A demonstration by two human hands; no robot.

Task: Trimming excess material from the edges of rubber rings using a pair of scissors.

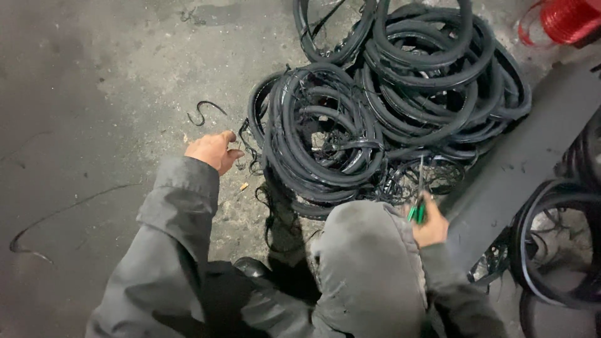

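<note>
While crouching over a heap of black rubber rings (388, 112) on the concrete floor (94, 94), a person is working with both hands.

Right hand (431, 225) is gripping a green-handled tool (417, 213), fingers closed around it, at the heap's near edge (its tip is too thin to make out). Left hand (213, 150) is hovering just beside the heap's left side, fingers loosely curled and holding nothing; a small hooked rubber scrap (203, 112) is lying nearby.

Black on the piled rubber rings (388, 106), glossy in places; green on the handles of the tool (417, 213) in the right hand (431, 226); dull grey on the jacket sleeves (181, 206); mottled grey, dark-stained, on the concrete floor (94, 94); bright red on the coil (566, 19); black on the curled scrap (203, 111).
</note>
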